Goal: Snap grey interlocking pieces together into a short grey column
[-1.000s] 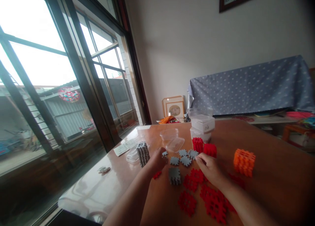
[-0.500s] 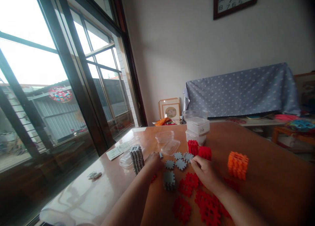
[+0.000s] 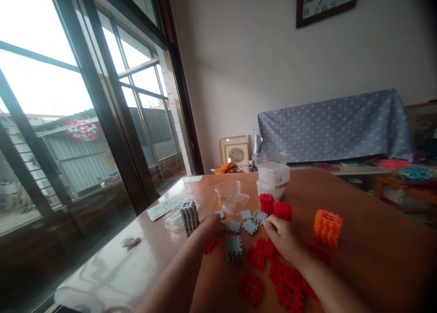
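Observation:
My left hand [image 3: 210, 225] reaches over the table beside a tall stack of grey notched tiles [image 3: 189, 218]. Its fingers point away and are mostly hidden, and a grey tile [image 3: 223, 227] peeks out at their edge. My right hand [image 3: 280, 233] is curled closed, thumb against forefinger, its tips at the edge of a grey notched tile [image 3: 260, 217]. Whether it grips anything is hidden. Between the hands lie several loose grey tiles [image 3: 250, 227]. Closer to me stands a short grey block of tiles [image 3: 234, 249]. Red notched tiles [image 3: 251, 288] spread below my right hand.
Two red stacks [image 3: 266, 204] stand behind my right hand, with stacked plastic boxes [image 3: 273, 176] beyond. An orange stack [image 3: 327, 228] is at the right. A clear container [image 3: 227, 189], its lid [image 3: 236, 203] and a paper sheet [image 3: 159, 209] lie farther back.
My left hand has shifted slightly left and down, uncovering more of a grey tile behind it and a red piece below. My right hand stays almost where it was.

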{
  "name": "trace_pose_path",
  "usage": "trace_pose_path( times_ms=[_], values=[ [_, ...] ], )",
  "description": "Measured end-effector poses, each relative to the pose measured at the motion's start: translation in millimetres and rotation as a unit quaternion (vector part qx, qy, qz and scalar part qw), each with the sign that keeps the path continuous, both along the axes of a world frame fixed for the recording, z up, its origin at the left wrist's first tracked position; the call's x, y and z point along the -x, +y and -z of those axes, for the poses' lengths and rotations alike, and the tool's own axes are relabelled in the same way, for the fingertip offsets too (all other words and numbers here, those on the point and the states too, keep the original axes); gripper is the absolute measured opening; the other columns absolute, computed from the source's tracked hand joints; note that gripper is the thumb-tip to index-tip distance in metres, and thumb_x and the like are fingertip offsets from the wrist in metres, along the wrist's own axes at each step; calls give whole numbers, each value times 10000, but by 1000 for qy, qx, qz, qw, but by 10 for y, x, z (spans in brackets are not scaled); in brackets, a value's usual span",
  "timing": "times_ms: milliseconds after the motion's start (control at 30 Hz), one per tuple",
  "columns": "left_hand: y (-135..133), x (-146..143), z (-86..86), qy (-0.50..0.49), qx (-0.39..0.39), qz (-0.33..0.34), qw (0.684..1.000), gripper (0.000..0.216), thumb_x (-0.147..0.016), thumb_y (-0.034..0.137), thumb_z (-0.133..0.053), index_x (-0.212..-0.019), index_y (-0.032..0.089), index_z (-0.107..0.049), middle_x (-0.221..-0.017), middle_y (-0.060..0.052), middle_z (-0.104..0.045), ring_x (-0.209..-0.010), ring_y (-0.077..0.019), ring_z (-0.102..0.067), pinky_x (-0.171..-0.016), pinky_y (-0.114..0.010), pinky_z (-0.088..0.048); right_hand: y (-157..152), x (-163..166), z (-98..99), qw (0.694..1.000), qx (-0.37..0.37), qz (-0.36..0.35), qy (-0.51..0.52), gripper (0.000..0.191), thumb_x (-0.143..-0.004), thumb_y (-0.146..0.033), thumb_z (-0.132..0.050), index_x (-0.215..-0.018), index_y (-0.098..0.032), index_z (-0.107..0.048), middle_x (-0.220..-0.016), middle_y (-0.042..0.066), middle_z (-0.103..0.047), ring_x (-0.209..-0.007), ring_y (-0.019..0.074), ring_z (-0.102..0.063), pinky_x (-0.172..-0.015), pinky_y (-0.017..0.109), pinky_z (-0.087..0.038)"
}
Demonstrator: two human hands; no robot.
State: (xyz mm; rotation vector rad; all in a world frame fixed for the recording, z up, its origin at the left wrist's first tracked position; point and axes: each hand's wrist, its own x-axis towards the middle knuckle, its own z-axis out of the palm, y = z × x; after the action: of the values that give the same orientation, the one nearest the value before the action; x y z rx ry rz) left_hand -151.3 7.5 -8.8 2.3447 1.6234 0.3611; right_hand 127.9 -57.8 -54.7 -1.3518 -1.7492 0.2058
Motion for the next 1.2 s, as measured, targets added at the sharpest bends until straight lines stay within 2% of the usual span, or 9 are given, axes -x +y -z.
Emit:
trace_pose_path(
  times_ms=[200, 433, 567, 700, 800, 1033, 1200],
  values=[
    [-21, 18, -10, 64, -13, -35, 997, 212, -700, 288, -750, -880, 175, -753, -839, -92, -732, -794, -278, -683, -724, -339, -509, 10, -12, 28, 1000, 1, 1, -8, 414, -998, -525, -422, -756, -236, -594, -625, -6, -621, -597, 168, -570, -632, 262, -426],
    [-161, 13, -109, 68, -54, -79, 993, 282, -704, 219, -695, -984, 189, -698, -1058, -94, -682, -898, -246, -650, -754, -305, -486, -24, -16, -9, 1000, 3, 5, -14, 406, -990, -519, -441, -764, -230, -613, -607, -11, -596, -590, 164, -544, -601, 250, -404],
    [-304, -61, -222, 48, -75, -58, 994, 297, -716, 225, -677, -1012, 194, -684, -1062, -97, -660, -910, -249, -639, -758, -308, -473, -51, -12, -64, 1000, 13, -8, -12, 395, -997, -505, -441, -799, -227, -640, -626, -13, -592, -606, 162, -542, -611, 248, -402],
    [-438, -112, -303, 19, -75, -26, 997, 324, -731, 226, -681, -1054, 197, -684, -1070, -81, -656, -875, -210, -634, -750, -278, -470, -77, -15, -100, 1000, 16, -3, -11, 418, -992, -525, -444, -784, -226, -650, -641, -4, -613, -616, 167, -550, -598, 246, -395],
    [-536, -102, -329, -18, -71, 7, 997, 286, -731, 217, -682, -1016, 195, -691, -1045, -65, -653, -859, -190, -620, -752, -266, -470, -97, -19, -113, 1000, 13, -2, -10, 440, -992, -546, -437, -792, -227, -664, -636, -2, -623, -611, 169, -556, -593, 248, -396],
    [-795, -50, -270, -66, -51, 47, 995, 246, -689, 192, -691, -934, 212, -687, -1016, -43, -642, -844, -184, -599, -740, -269, -476, -33, -30, -21, 1000, 11, 1, -10, 413, -981, -538, -463, -797, -228, -666, -611, -13, -591, -596, 162, -539, -595, 248, -392],
    [-900, -87, -215, -60, -37, 54, 996, 308, -698, 210, -703, -1006, 217, -705, -1037, -51, -639, -858, -194, -614, -753, -279, -492, -28, -32, -3, 1000, 13, -1, -12, 412, -988, -536, -450, -796, -229, -646, -623, -15, -592, -605, 165, -550, -610, 248, -400]
  ],
)
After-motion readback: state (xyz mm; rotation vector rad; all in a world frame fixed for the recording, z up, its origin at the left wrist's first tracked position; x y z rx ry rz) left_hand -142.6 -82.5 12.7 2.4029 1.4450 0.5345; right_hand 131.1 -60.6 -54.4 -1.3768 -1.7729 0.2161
